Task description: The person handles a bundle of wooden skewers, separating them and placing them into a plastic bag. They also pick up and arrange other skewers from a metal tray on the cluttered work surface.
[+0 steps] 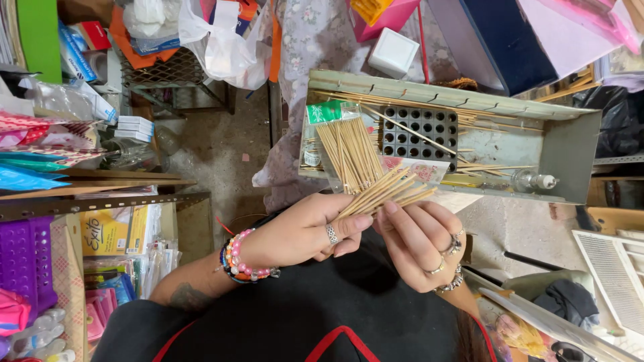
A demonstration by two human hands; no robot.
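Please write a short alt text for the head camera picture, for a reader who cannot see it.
Seen from above, the left hand and right hand together hold a bundle of thin wooden sticks. Beyond them a grey metal tray holds more sticks, a clear packet of sticks and a black block with holes.

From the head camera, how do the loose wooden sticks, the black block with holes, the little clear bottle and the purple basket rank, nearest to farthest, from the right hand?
1. Loose wooden sticks: held in the right hand.
2. Black block with holes: just above, in the grey tray.
3. Little clear bottle: on the tray's right side.
4. Purple basket: far left.
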